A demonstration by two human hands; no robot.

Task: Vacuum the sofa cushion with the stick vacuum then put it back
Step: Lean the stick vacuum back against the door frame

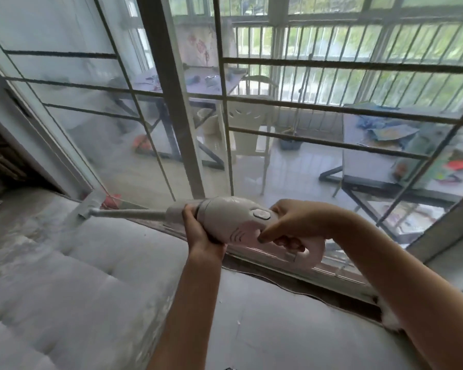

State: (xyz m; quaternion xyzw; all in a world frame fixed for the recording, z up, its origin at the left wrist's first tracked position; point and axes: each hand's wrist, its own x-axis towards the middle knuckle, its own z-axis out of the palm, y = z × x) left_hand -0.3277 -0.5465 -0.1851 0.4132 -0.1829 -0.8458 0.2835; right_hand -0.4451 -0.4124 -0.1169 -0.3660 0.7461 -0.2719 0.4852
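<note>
Both hands were on the stick vacuum (233, 218). The right hand (292, 225) was wrapped around the rear grip, thumb lying along the body just under the power button (261, 214). The left hand (198, 228) cupped the motor body from below, nearer the tube, fingers curled over the far side.

The vacuum's long axis ran nearly level, right to left and away from the person. The tube (129, 213) left the body and ended at the floor head (90, 206), well out to the left of both hands. The head sat at the far edge of the sofa cushion (96, 276), close against the foot of the sliding glass door (134, 134). Whether it pressed flat on the fabric could not be told; that corner was blurred.

The cushion, pale and tufted, filled the lower frame beneath both forearms, lying between the person and the head.

Judgement: a sweep was under way along the back edge. The next stroke would likely draw the head back along the tube's line, the left hand steering, being nearer the head.
</note>
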